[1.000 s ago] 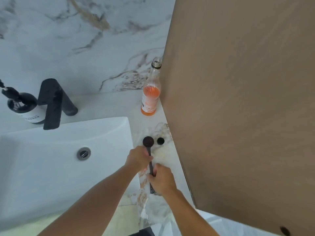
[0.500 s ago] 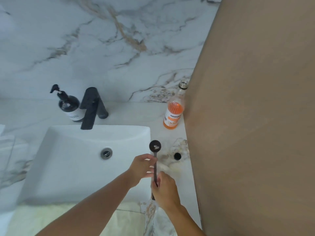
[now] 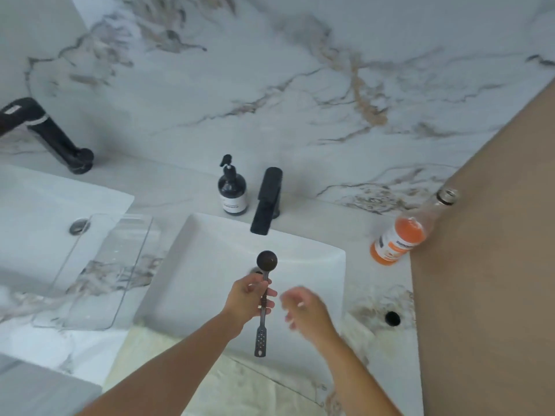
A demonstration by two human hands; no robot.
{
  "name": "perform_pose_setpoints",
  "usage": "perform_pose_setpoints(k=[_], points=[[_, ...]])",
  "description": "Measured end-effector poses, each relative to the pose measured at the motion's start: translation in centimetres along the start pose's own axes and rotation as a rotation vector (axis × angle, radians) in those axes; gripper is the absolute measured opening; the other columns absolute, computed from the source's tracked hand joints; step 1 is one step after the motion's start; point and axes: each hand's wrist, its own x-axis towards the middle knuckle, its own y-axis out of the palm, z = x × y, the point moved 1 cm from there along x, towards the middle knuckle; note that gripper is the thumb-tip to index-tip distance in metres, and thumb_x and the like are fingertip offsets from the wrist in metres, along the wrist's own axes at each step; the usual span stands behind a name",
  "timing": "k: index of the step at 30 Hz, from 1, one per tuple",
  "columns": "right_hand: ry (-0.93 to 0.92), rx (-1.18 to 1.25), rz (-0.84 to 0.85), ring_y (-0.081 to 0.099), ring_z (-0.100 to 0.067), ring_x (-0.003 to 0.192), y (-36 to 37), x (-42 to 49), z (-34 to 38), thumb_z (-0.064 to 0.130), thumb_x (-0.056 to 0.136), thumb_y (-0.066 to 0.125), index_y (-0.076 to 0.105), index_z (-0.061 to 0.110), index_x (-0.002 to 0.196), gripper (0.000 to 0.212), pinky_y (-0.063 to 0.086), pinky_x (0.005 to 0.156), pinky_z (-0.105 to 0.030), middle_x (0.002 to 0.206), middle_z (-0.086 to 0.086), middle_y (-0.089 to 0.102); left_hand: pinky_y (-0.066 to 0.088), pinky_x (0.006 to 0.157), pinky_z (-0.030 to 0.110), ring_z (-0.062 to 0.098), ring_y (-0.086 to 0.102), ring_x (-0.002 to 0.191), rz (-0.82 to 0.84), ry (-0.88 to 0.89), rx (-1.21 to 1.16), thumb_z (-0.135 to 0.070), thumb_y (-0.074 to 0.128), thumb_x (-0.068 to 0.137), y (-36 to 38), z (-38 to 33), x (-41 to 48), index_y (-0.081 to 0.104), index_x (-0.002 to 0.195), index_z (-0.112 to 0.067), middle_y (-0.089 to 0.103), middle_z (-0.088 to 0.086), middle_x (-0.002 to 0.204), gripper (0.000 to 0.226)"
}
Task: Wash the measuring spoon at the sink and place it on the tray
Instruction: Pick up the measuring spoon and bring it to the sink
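Note:
A dark measuring spoon (image 3: 266,261) with a round bowl and a long perforated handle is held over the white sink (image 3: 315,265). My left hand (image 3: 247,298) grips the middle of its handle, bowl pointing toward the black faucet (image 3: 267,201). My right hand (image 3: 303,307) hovers just right of the spoon, blurred, fingers apart, holding nothing. A clear tray (image 3: 99,274) lies on the marble counter to the left of the sink.
A dark soap pump bottle (image 3: 232,190) stands beside the faucet. An orange drink bottle (image 3: 402,238) stands at the right, against a brown panel (image 3: 486,265). A small black round thing (image 3: 392,318) lies on the counter. A second sink (image 3: 36,211) and faucet (image 3: 45,133) are at left.
The spoon has moved left from the counter to above the sink. My right hand has let go of the handle; my left hand alone holds it. The view has swung left.

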Motion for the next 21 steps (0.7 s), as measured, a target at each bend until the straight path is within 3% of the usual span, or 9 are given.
perform_pose_setpoints(k=[4, 7, 10, 12, 16, 21], points=[[-0.049, 0.460, -0.023, 0.063, -0.022, 0.059, -0.1, 3.5, 10.3, 0.016, 0.093, 0.060, 0.065, 0.009, 0.091, 0.008, 0.053, 0.053, -0.032, 0.081, -0.010, 0.069, 0.050, 0.050, 0.029, 0.023, 0.052, 0.049, -0.007, -0.045, -0.102, -0.009, 0.052, 0.099, -2.6, 0.2, 1.4, 0.061, 0.091, -0.008, 0.069, 0.013, 0.072, 0.012], [0.062, 0.785, -0.003, 0.070, -0.029, 0.064, 0.8, 5.5, 16.0, 0.011, 0.093, 0.059, 0.061, 0.001, 0.100, 0.012, 0.058, 0.054, -0.032, 0.098, -0.019, 0.067, 0.040, 0.045, 0.024, 0.018, 0.045, 0.044, -0.024, -0.073, -0.096, -0.017, 0.048, 0.101, -3.5, 0.1, 2.6, 0.061, 0.087, -0.011, 0.070, 0.008, 0.069, 0.020], [0.149, 0.817, -0.042, 0.069, -0.038, 0.081, 1.7, 6.4, 18.1, 0.009, 0.094, 0.057, 0.056, 0.000, 0.101, 0.011, 0.060, 0.061, -0.035, 0.113, -0.025, 0.063, 0.030, 0.044, 0.023, 0.016, 0.037, 0.045, -0.029, -0.120, -0.091, -0.026, 0.049, 0.098, -3.8, 0.0, 3.9, 0.062, 0.079, -0.014, 0.068, 0.006, 0.065, 0.026], [0.171, 0.862, -0.045, 0.068, -0.039, 0.088, 1.9, 6.7, 18.7, 0.008, 0.095, 0.055, 0.055, 0.000, 0.100, 0.009, 0.062, 0.065, -0.036, 0.113, -0.028, 0.065, 0.025, 0.045, 0.022, 0.016, 0.032, 0.045, -0.021, -0.142, -0.061, -0.034, 0.053, 0.095, -3.9, -0.2, 4.7, 0.059, 0.070, -0.018, 0.064, 0.004, 0.063, 0.031], [0.156, 0.859, -0.063, 0.069, -0.036, 0.085, 2.0, 7.3, 19.3, 0.008, 0.095, 0.055, 0.056, -0.001, 0.101, 0.011, 0.063, 0.064, -0.033, 0.102, -0.030, 0.067, 0.027, 0.041, 0.020, 0.014, 0.034, 0.040, -0.039, -0.154, 0.048, -0.052, 0.056, 0.087, -4.2, -0.6, 5.9, 0.052, 0.051, -0.025, 0.060, -0.001, 0.052, 0.045], [0.064, 0.828, -0.051, 0.073, -0.034, 0.080, 1.4, 7.6, 20.4, 0.010, 0.096, 0.054, 0.055, 0.002, 0.092, 0.009, 0.063, 0.066, -0.034, 0.107, -0.028, 0.070, 0.033, 0.045, 0.020, 0.010, 0.041, 0.033, -0.140, -0.214, 0.158, -0.066, 0.052, 0.078, -3.8, -1.5, 6.8, 0.052, 0.037, -0.027, 0.048, -0.009, 0.038, 0.056]])
